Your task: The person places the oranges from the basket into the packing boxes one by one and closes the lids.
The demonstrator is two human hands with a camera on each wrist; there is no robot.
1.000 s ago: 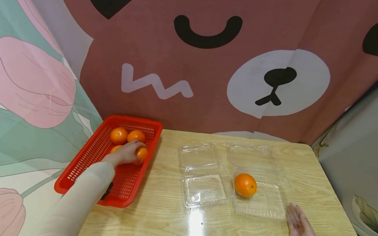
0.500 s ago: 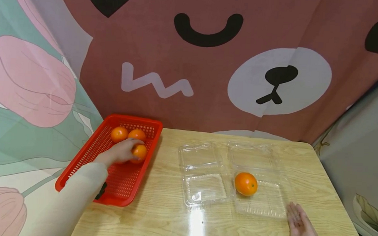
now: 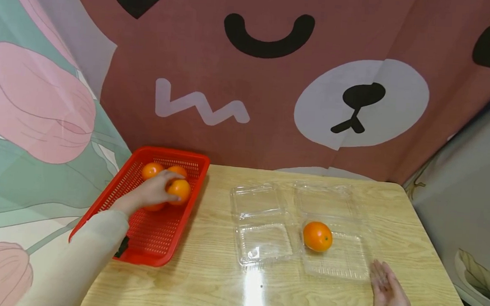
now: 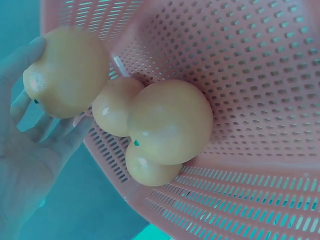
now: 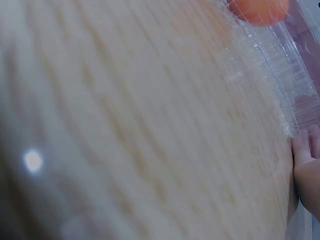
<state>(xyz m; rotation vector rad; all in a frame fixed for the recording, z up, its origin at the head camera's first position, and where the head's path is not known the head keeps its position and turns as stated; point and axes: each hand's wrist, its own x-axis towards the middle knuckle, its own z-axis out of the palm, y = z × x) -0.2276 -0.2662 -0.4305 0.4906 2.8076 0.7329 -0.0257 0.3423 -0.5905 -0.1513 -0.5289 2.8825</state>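
In the head view my left hand (image 3: pixel 152 189) grips an orange (image 3: pixel 180 192) over the right side of a red plastic basket (image 3: pixel 155 243). The left wrist view has the thumb and fingers curled round this orange (image 4: pixel 67 72), apart from the basket floor. Three more oranges (image 4: pixel 170 122) lie together below. My right hand (image 3: pixel 391 296) rests on the table at the right edge of an open clear plastic clamshell box (image 3: pixel 345 260), fingers straight and touching or close to its rim. One orange (image 3: pixel 317 237) sits at the left of that box's near half.
Left of that box lies a second open clear clamshell box (image 3: pixel 264 245), its rim close to the first. The wooden table (image 3: pixel 212 282) ends at a cloth (image 3: pixel 266 145) printed with a bear's face. A plant-patterned cloth (image 3: pixel 41 108) hangs behind the basket.
My left hand has raised the orange slightly from where it lay among the others, and the sleeve has shifted left. The right hand has stayed beside the box.
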